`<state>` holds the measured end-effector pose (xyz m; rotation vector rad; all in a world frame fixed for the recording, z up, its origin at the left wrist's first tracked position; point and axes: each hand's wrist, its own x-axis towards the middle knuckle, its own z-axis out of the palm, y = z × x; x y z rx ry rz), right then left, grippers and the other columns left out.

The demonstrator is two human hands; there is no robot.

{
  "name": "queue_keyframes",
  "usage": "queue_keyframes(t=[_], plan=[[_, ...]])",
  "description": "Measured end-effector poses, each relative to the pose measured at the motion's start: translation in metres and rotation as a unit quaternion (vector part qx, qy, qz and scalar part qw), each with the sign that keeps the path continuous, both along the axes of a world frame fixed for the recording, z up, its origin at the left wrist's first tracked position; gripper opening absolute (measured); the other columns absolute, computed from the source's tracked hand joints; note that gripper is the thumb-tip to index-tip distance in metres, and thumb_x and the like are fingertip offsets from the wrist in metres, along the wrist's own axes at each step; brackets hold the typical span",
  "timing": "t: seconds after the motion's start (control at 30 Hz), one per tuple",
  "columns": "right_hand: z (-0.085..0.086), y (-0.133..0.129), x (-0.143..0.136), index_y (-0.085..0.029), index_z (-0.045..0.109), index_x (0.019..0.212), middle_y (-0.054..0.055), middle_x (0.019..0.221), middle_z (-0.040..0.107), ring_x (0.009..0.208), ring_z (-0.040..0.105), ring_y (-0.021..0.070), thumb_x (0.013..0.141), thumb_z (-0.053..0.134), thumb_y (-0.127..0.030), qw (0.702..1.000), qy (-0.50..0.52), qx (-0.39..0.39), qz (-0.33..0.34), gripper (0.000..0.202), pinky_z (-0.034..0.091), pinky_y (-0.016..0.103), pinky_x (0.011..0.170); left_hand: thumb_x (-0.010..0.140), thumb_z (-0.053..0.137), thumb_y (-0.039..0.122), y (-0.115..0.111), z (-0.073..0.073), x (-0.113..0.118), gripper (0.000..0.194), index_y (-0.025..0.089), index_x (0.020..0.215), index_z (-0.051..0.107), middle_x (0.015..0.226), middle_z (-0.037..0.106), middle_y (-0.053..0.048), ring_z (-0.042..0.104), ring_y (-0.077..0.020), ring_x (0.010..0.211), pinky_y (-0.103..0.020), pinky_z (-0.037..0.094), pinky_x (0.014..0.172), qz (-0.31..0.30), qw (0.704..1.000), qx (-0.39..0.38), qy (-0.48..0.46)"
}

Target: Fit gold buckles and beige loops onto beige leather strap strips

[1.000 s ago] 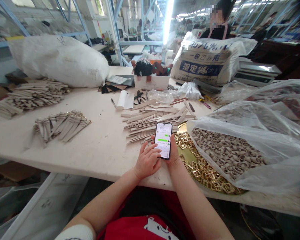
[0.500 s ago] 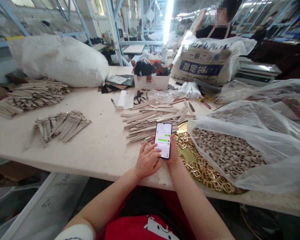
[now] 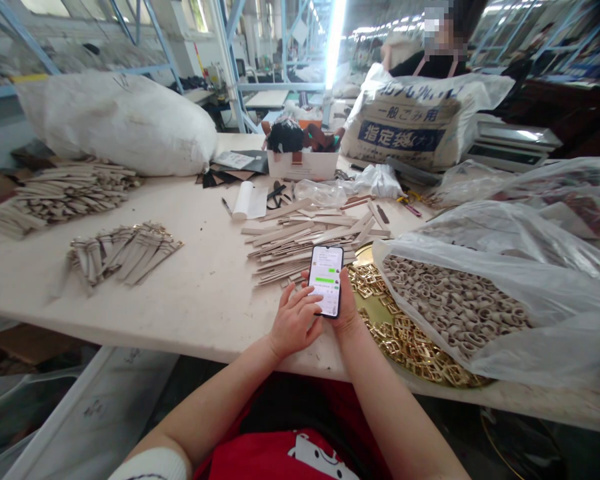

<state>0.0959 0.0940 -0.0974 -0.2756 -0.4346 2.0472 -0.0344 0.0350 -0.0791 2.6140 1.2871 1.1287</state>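
Observation:
A phone (image 3: 326, 283) with a lit chat screen is upright in my right hand (image 3: 347, 305), whose fingers wrap round its edges. Over the lower left of the screen lies my left hand (image 3: 294, 323), fingers apart, fingertips at the glass. Just beyond the phone a heap of pale strips (image 3: 300, 233) covers part of the table. To the right of my right hand is a gold tray (image 3: 380, 310) with many gold buckles (image 3: 405, 343). Beside it an open plastic bag (image 3: 555, 333) holds many small beige loops (image 3: 460, 300).
On the table (image 3: 200, 287), strips with gold buckles (image 3: 125, 253) and a strip pile (image 3: 80, 190) lie left. Behind are a stuffed white bag (image 3: 120, 123), a white box (image 3: 305, 165) and a printed sack (image 3: 405, 127). A person (image 3: 440, 60) is beyond the sack.
The person behind the sack has lowered a raised arm a little. My hands and the phone have hardly moved.

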Motion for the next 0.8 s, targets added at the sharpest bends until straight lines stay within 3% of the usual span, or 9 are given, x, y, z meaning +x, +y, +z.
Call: queue_keyframes(t=[0.23,0.8], plan=[[0.0003,0.0005,0.0002,-0.014,0.053,0.110,0.010,0.093,0.069,0.075,0.065,0.0208,0.082,0.034,-0.057,1.000,-0.009,0.007,-0.001,0.055,0.052,0.039,0.071,0.075,0.051,0.022,0.0007,0.0002,0.0011,0.012,0.022,0.087,0.052,0.111,0.062,-0.002,0.046,-0.0208,0.117,-0.047,0.018,0.107,0.003,1.000,-0.003,0.015],[-0.0030,0.0013,0.0004,-0.016,0.052,0.113,0.010,0.099,0.067,0.079,0.064,0.0220,0.079,0.037,-0.061,0.999,-0.032,-0.006,-0.005,0.058,0.050,0.042,0.073,0.074,0.052,0.020,0.0001,0.0001,-0.0004,0.012,0.021,0.085,0.052,0.106,0.063,-0.003,0.045,-0.0203,0.117,-0.046,0.018,0.108,0.015,1.000,0.005,-0.005]])
